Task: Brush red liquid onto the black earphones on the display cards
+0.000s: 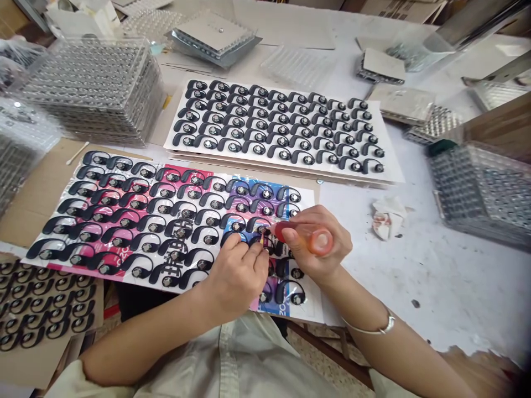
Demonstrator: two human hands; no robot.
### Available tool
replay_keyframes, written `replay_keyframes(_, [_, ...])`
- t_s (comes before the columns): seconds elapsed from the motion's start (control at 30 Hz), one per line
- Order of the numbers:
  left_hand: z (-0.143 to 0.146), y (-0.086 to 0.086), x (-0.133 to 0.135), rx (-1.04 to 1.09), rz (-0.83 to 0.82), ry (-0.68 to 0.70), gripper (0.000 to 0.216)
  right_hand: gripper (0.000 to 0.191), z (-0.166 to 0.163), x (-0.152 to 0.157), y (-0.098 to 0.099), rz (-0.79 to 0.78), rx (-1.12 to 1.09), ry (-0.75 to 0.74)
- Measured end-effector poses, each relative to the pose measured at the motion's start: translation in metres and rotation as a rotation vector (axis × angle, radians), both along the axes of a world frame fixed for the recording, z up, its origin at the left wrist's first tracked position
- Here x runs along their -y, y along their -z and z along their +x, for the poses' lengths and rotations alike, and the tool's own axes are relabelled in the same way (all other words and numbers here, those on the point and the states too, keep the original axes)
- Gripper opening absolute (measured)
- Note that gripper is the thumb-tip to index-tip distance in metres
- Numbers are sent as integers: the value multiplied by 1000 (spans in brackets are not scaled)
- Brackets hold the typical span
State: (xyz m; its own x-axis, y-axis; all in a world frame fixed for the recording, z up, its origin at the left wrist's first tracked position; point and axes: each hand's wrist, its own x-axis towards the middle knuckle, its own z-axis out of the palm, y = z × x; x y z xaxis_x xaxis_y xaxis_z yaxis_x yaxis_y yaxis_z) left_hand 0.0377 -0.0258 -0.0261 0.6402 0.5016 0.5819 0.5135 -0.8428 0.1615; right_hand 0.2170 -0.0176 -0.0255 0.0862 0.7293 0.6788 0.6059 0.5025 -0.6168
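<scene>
My right hand (321,260) is wrapped round a small translucent orange-red squeeze bottle (309,237). Its narrow end points left at the black hook-shaped pieces, which look like earhook earphone parts (209,236), each with a round silvery part. They lie in rows on a printed pink, blue and white board (172,283) in front of me. Just left of the bottle's tip, my left hand (243,273) rests low over the board with its fingers closed together. A thin yellowish sliver shows at its fingertips; what they hold is mostly hidden.
Behind lies a white board (392,168) with more black hooks in rows. Stacked clear trays (136,105) stand at the back left, others (468,188) at the right. A cotton swab (77,153) lies at left, a crumpled stained tissue (388,218) at right.
</scene>
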Motion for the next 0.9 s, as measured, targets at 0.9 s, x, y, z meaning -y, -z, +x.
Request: replay_keyframes(0.9, [-14, 8, -9, 89, -184, 135, 22, 28, 13, 25, 13, 42, 32, -15])
